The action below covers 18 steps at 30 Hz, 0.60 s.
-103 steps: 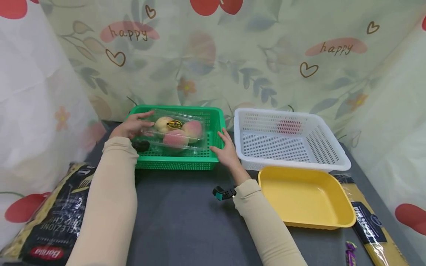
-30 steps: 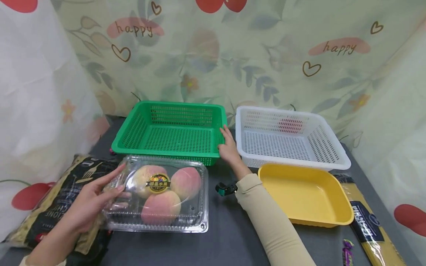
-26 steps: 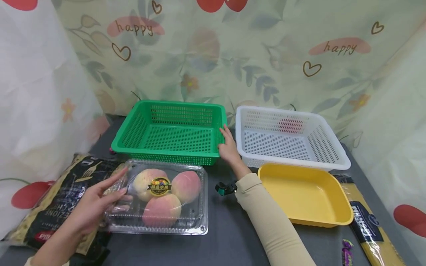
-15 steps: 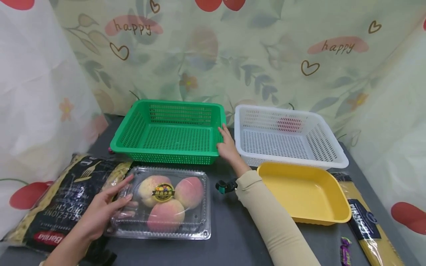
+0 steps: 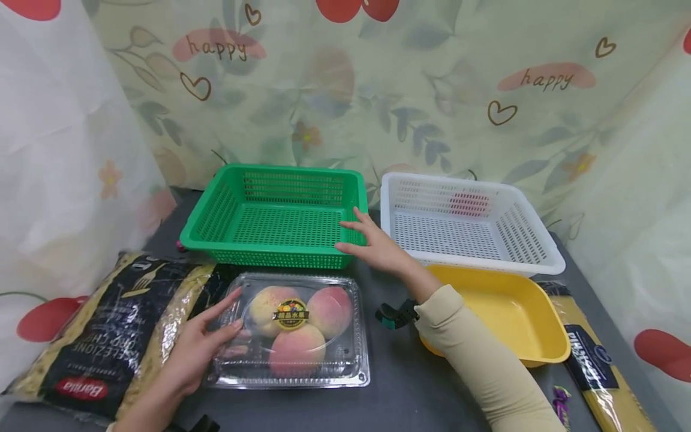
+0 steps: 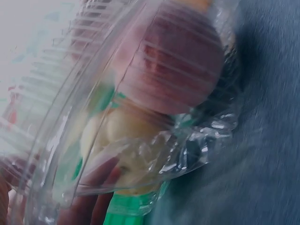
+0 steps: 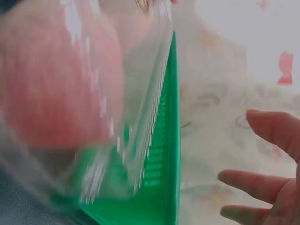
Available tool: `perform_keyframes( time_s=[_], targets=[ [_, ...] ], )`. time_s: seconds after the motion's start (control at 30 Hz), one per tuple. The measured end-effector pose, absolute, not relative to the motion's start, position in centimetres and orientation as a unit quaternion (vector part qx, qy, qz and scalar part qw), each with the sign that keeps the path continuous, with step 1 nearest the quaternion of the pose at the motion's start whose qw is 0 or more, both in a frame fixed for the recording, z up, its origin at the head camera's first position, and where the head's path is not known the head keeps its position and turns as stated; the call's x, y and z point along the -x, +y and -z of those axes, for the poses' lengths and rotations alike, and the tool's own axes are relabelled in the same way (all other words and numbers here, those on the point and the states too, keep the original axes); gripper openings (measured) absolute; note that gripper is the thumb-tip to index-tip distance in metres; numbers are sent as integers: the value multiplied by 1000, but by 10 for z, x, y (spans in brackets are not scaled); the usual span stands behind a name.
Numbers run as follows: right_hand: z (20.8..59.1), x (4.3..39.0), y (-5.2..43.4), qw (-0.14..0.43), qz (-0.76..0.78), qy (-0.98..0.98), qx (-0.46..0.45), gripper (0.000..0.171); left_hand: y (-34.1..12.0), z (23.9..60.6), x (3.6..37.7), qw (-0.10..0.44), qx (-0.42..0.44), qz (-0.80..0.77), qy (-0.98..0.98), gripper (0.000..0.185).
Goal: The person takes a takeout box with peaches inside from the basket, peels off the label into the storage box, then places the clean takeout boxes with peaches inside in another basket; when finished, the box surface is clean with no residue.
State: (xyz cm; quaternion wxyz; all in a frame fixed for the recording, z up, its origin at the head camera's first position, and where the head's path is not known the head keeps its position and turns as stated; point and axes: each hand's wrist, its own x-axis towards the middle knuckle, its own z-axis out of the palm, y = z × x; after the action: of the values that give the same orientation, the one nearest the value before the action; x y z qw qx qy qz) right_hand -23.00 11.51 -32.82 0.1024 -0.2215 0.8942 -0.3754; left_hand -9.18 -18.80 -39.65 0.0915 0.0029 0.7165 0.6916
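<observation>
Gripping-wise, the left hand (image 5: 197, 354) has its fingers and thumb curled onto the left edge of the clear clamshell of peaches (image 5: 294, 330), which sits flat on the dark table (image 5: 335, 408) right beside the Barilla pasta bag (image 5: 102, 336) and just in front of the green basket (image 5: 275, 216). If it's going to slide or lift, I'd keep the box level and hold the rim rather than squeezing the thin lid, since that plastic probably flexes and pops. Over on the right, the right hand (image 5: 378, 246) hovers flat-fingered and empty at the basket's near right corner, next to the white basket (image 5: 469, 222) and the yellow tray (image 5: 502, 318).
</observation>
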Motion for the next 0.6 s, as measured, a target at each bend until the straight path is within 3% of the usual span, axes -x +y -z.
perform_keyframes(
  time_s=[0.37,0.6],
  targets=[
    [317,199,117,133,274,898,318,61,-143,405,95,76,1,-700,710,59],
    [315,193,116,195,271,867,369,45,-123,408,97,82,-14,-701,708,57]
  ],
)
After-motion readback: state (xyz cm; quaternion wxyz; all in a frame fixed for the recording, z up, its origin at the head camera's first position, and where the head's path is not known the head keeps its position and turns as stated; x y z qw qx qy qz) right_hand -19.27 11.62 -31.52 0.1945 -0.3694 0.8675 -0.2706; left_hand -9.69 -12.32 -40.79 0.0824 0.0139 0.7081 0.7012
